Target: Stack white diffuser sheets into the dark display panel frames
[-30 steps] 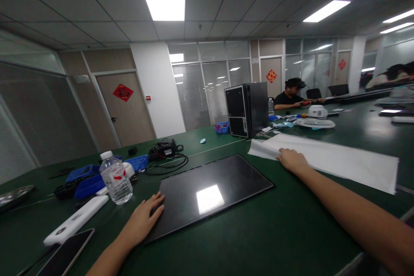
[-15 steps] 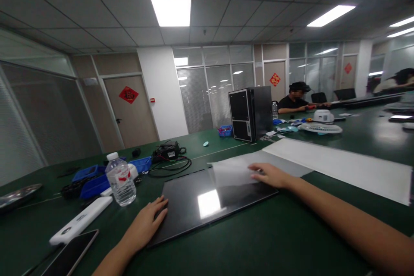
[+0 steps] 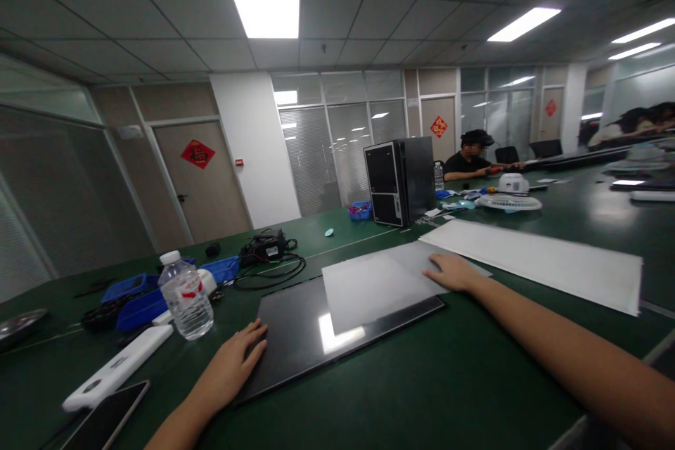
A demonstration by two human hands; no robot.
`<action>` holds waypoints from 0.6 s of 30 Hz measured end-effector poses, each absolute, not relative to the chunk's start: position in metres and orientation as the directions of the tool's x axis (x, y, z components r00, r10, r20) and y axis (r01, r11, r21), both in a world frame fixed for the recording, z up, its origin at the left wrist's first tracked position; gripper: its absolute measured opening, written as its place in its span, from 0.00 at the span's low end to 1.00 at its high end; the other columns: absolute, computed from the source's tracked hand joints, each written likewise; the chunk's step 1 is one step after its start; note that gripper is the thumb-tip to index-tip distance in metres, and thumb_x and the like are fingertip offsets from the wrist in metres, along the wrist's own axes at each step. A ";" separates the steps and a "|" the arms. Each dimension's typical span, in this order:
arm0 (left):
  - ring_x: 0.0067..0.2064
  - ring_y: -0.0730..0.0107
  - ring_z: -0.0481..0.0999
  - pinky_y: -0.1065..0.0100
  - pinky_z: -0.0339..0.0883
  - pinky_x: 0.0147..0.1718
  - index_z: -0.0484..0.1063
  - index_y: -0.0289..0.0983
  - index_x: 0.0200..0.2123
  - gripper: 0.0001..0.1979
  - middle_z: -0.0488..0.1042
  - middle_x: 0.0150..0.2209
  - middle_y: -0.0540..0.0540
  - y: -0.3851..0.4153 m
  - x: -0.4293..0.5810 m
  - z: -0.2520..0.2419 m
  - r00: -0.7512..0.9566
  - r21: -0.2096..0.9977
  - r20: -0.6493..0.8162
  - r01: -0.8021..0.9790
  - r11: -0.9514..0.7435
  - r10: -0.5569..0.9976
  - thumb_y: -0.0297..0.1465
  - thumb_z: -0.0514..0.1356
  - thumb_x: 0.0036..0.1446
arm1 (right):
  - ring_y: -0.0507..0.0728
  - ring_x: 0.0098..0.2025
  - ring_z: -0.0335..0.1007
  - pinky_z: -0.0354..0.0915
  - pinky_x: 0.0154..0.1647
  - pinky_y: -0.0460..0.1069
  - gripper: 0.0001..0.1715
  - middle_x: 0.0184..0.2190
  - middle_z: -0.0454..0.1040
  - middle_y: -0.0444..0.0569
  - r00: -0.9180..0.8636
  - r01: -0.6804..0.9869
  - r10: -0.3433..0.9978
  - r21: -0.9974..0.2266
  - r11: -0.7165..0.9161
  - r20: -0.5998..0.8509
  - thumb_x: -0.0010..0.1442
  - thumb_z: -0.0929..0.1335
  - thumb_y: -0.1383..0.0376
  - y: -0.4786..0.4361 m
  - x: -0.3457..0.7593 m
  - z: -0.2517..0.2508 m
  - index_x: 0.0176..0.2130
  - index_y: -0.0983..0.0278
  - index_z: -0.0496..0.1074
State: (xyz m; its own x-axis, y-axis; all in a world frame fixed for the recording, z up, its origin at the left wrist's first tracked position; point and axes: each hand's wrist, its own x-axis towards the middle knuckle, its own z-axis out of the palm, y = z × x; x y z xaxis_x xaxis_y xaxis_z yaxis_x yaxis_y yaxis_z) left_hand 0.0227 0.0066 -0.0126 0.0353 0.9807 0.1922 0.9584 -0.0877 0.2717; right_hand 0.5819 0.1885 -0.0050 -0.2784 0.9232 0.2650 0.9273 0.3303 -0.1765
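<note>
A dark glossy flat panel lies on the green table in front of me. My left hand rests at its left edge, fingers stretched onto the surface and thumb apart. Over the panel's right part is spread a thin translucent white sheet, its left edge crossing the panel at a slant. On the sheet's right side lies my right hand, fingers extended and pressing flat; nothing is visibly gripped. Beyond that hand, a long white board or sheet stretches to the right.
Left of the panel stand a water bottle, a white power bank-like device and a phone. Behind are blue trays, a black adapter with cables and a computer tower. A person sits across the table.
The translucent sheet has settled flatter and now reaches farther left and forward over the panel. My right hand has slid slightly right on it. My left hand stays at the panel's edge.
</note>
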 end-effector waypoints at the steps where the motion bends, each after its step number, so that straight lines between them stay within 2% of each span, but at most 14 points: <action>1: 0.67 0.51 0.63 0.48 0.53 0.66 0.71 0.39 0.60 0.29 0.63 0.67 0.41 0.006 0.022 -0.012 0.034 0.274 0.197 0.958 -0.088 0.980 0.48 0.50 0.63 | 0.70 0.59 0.65 0.57 0.61 0.61 0.42 0.59 0.69 0.66 -0.278 0.931 0.927 -0.169 0.324 0.252 0.62 0.59 0.42 0.187 0.582 -0.005 0.60 0.70 0.69; 10: 0.66 0.53 0.65 0.52 0.56 0.66 0.73 0.39 0.59 0.29 0.67 0.65 0.41 -0.001 0.027 -0.005 0.030 0.283 0.222 0.954 -0.093 0.975 0.48 0.50 0.63 | 0.69 0.60 0.64 0.58 0.57 0.63 0.44 0.61 0.68 0.59 -0.428 0.878 0.875 -0.127 0.462 0.224 0.62 0.55 0.36 0.155 0.513 0.002 0.61 0.60 0.69; 14: 0.67 0.53 0.64 0.51 0.54 0.66 0.70 0.40 0.61 0.30 0.65 0.66 0.41 0.000 0.029 -0.003 0.031 0.294 0.219 0.951 -0.096 0.975 0.49 0.49 0.63 | 0.70 0.60 0.63 0.57 0.58 0.63 0.43 0.61 0.69 0.58 -0.490 0.838 0.838 -0.133 0.529 0.240 0.60 0.57 0.34 0.144 0.501 0.008 0.58 0.58 0.72; 18: 0.67 0.54 0.63 0.51 0.54 0.66 0.70 0.44 0.61 0.29 0.64 0.67 0.44 0.002 0.028 -0.005 0.040 0.310 0.207 0.945 -0.104 0.978 0.50 0.50 0.63 | 0.66 0.57 0.66 0.58 0.60 0.60 0.43 0.57 0.73 0.55 -0.560 0.777 0.787 -0.166 0.607 0.258 0.63 0.54 0.36 0.136 0.499 0.014 0.58 0.59 0.73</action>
